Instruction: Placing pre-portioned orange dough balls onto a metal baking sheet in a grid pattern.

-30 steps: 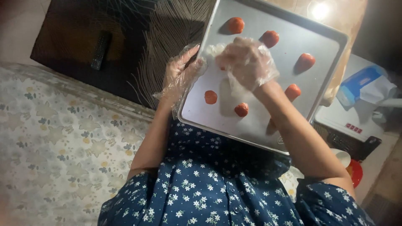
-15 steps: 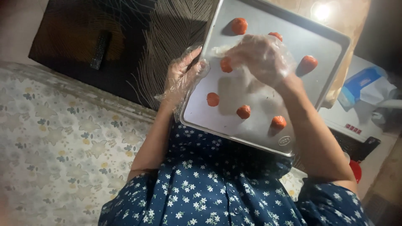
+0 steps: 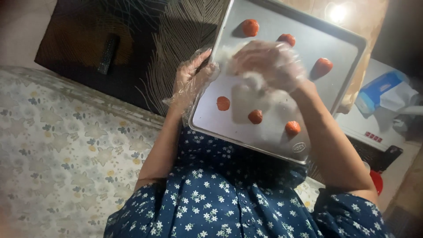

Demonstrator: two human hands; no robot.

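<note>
Shifted toward six o'clock, the gloved right hand [image 3: 269, 61] hovers curled over the tray [image 3: 343, 48], its contents unclear; left hand [image 3: 190, 81] grips the nine o'clock rim. Next, set another ball [image 3: 255, 116].

Right hand [image 3: 269, 61] was motion-blurred over the baking tray [image 3: 339, 48], so whether it held anything couldn't be told. Left hand [image 3: 190, 81] gripped the tray's edge, fingertips hidden behind the rim. Tray's top corner was cut off by the frame. Red object [image 3: 376, 181] at right mostly hidden behind the arm.
</note>
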